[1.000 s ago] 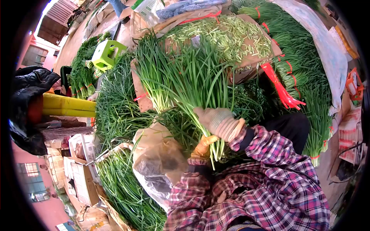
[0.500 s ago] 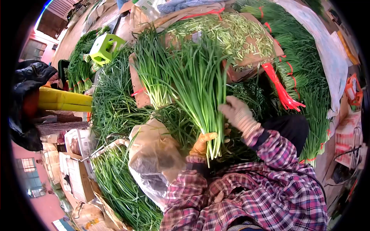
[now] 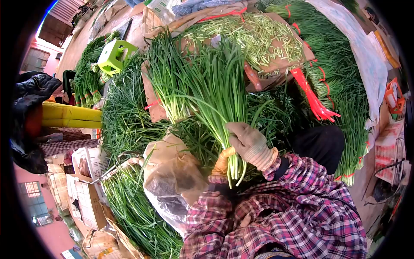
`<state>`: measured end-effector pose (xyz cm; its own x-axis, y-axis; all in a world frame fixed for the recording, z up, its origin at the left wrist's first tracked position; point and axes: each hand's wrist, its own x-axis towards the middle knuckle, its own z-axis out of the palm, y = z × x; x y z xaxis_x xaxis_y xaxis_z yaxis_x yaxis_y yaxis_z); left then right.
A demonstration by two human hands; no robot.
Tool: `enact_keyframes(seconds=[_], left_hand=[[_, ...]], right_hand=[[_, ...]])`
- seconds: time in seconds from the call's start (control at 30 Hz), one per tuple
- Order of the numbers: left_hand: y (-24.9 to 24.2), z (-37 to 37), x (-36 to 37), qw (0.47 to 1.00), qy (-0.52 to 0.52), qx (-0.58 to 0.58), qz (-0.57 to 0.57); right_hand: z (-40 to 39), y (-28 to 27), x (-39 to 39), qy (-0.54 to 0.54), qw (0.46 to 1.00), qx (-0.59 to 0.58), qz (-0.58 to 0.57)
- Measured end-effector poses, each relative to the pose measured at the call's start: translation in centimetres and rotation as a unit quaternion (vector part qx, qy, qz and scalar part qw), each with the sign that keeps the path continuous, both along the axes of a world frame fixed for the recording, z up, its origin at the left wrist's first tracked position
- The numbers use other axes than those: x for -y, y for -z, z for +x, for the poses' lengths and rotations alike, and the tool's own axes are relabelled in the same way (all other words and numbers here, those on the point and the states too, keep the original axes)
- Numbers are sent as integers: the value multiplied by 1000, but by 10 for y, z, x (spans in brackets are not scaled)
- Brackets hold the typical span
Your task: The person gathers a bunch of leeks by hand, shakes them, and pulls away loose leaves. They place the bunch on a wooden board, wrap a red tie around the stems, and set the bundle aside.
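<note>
Gripping the green bunch (image 3: 222, 90) low near its pale ends (image 3: 235, 169) with the left hand (image 3: 223, 163), had its leafy tops (image 3: 224, 54) over the cardboard (image 3: 285, 65) and right hand (image 3: 251, 144) half-curled alongside, grip unclear, probably to limit splaying.

Around me I can see a bright green stool (image 3: 113, 56) near the top left, a person's yellow sleeve-like shape (image 3: 71, 115) below it, a white basket (image 3: 95, 162) beside a box (image 3: 86, 200), and, far to the right, an orange thing (image 3: 393, 98) above a pink crate (image 3: 388, 149).
</note>
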<state>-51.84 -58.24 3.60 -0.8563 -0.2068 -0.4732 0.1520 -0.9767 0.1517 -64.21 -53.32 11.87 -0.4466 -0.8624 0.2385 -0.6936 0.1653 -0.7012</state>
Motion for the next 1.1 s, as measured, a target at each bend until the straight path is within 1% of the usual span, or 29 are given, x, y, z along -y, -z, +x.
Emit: enact_keyframes(seconds=[0.03,0.07,0.1,0.13,0.17,0.2,0.23,0.27,0.33,0.37,0.43,0.47,0.5,0.53,0.57,0.63,0.67,0.7,0.77,0.8,0.83,0.9,0.93,0.97,1.0,1.03,1.07,1.1], left_hand=[[-3,1,1,1000,-6,-4,3],[-4,4,3,1000,12,-21,12],[-6,7,5,1000,9,-19,12],[-9,8,8,998,31,-44,13],[-11,7,10,996,53,-71,15],[-10,1,8,993,36,-112,7],[-11,0,8,993,37,-114,7],[-13,-1,8,994,38,-103,7],[-14,-1,6,995,44,-85,7],[-14,-1,6,997,49,-59,-12],[-8,1,9,997,69,-27,-31],[-8,3,10,996,73,-16,-44],[-8,3,9,997,67,-22,-44],[-10,2,10,996,61,-23,-55],[-12,3,10,996,55,-24,-63],[-12,2,10,997,54,-33,-45],[-11,2,10,997,56,-44,-29],[-10,1,9,997,56,-46,-27],[-10,0,7,997,53,-55,-4],[-10,0,8,997,60,-56,-10],[-10,0,6,997,53,-55,-9],[-10,4,12,995,91,-29,-30],[-9,6,14,992,123,-23,-25],[-9,3,11,992,94,26,-77],[-8,2,11,989,100,56,-97],[-8,1,12,984,106,88,-117],[-9,1,12,982,90,95,-138],[-9,-2,10,982,75,103,-142]], right_hand=[[-3,5,-2,-1,1000,0,1],[-10,12,-2,-17,992,106,-68],[-17,18,-2,-34,967,211,-136],[-27,8,-1,-10,971,190,-148],[-37,4,-1,46,935,344,-71],[-45,4,1,91,936,338,-38],[-53,5,4,137,934,331,-4],[-59,7,7,140,934,330,-4],[-68,16,14,120,918,374,57],[-69,23,20,121,917,376,57],[-65,30,34,111,950,257,141],[-60,22,35,107,968,149,171],[-58,28,38,105,967,167,160],[-60,20,37,100,938,293,156],[-62,8,34,92,892,415,152],[-60,-6,18,125,863,485,65],[-61,-10,10,120,859,498,26],[-64,-6,5,122,860,495,28],[-66,0,0,140,822,551,24],[-64,2,0,161,813,559,20],[-61,0,1,154,812,563,22],[-56,-3,1,116,837,530,67],[-50,-9,0,83,858,493,114],[-43,-3,1,72,866,474,143],[-36,3,-1,55,917,368,140],[-30,6,-3,39,956,259,134],[-26,-1,-1,55,965,184,180],[-25,16,-3,57,974,160,150]])
